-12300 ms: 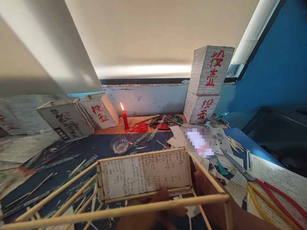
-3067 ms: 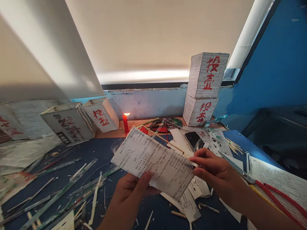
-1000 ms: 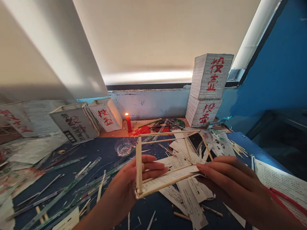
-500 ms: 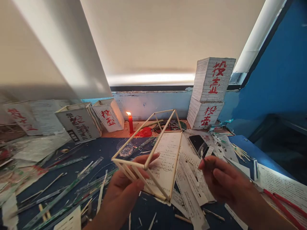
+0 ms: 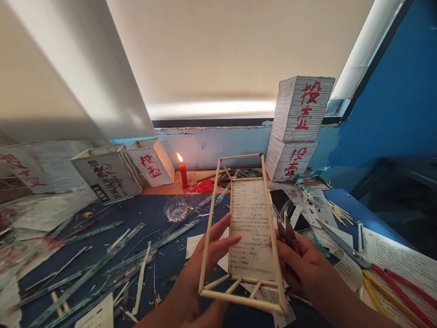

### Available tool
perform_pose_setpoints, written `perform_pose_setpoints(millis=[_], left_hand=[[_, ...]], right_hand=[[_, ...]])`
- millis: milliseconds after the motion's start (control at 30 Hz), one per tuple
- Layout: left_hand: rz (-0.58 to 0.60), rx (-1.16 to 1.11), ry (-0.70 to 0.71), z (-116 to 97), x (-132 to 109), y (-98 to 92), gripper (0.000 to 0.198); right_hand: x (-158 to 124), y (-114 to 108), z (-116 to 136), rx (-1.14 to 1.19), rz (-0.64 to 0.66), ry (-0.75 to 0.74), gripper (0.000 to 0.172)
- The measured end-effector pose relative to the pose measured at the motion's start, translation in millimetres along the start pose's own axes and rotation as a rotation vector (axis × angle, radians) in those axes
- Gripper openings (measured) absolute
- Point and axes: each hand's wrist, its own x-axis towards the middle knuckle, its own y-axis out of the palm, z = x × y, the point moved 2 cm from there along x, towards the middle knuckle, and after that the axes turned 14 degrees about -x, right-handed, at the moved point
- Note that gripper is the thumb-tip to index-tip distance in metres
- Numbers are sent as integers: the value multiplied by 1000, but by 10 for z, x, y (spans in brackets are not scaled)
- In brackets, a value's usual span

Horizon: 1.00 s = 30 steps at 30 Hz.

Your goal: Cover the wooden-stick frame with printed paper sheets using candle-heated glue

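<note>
A box-shaped frame of thin wooden sticks (image 5: 209, 228) is held up at the centre, its far side covered by a printed paper panel (image 5: 251, 218). My left hand (image 5: 205, 264) grips the frame from the left, some fingers reaching inside over the panel and others under the lower end. At the frame's right side, my right hand (image 5: 300, 264) is closed around a small dark pointed tool (image 5: 288, 232), its tips pointing up. Its fingertips meet the right-hand stick.
A lit red candle (image 5: 183, 175) stands behind, beside a clear round dish (image 5: 175, 209). Paper-covered boxes (image 5: 150, 164) stand left; two more (image 5: 300, 109) are stacked right. A phone (image 5: 282, 202), scissors (image 5: 344, 246), sticks and paper strips lie around.
The frame has turned, so its paper panel now faces me more squarely. My right hand has moved in to the frame's right side with the dark tool. More of the scissors shows.
</note>
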Motion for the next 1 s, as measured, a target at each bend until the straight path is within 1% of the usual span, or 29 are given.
perform_pose_setpoints(millis=[33,100,167,267,333,367,433,533,600,667,733,767,833,933,1000], left_hand=[[16,-74,-24,18,10,-16,50],[28,-196,-107,59,36,-59,50],[-20,-260,-210,105,69,-104,45],[-136,-334,-346,179,123,-135,38],[-185,-374,-417,229,149,-125,39],[-192,-388,-462,254,153,-112,40],[-162,-402,-551,297,143,-74,41],[-54,-418,-648,332,100,-9,38],[-19,-417,-663,333,79,14,36],[-39,-403,-647,322,81,12,38],[-100,-394,-611,303,101,-9,41],[-142,-405,-592,292,115,-22,42],[-228,-446,-551,269,142,-48,42],[-312,-468,-511,237,168,-74,43],[-336,-466,-503,223,177,-82,44]], right_hand=[[5,-24,23,0,-17,-7,40],[13,-69,54,-21,-30,-17,39],[22,-103,56,-22,-29,-19,38],[35,-124,26,-4,4,-26,36],[36,-117,13,-4,30,-31,34],[32,-107,15,-5,38,-33,33],[16,-76,40,-5,53,-50,32],[-19,-24,90,-32,95,-120,31],[-33,-26,68,-61,108,-128,34],[-30,-78,-29,-70,86,-58,40],[-17,-160,-166,-86,55,1,46],[-10,-200,-229,-110,53,-6,48],[-4,-254,-321,-180,79,-69,50],[-34,-249,-373,-255,129,-115,48],[-73,-201,-371,-256,138,-87,48]])
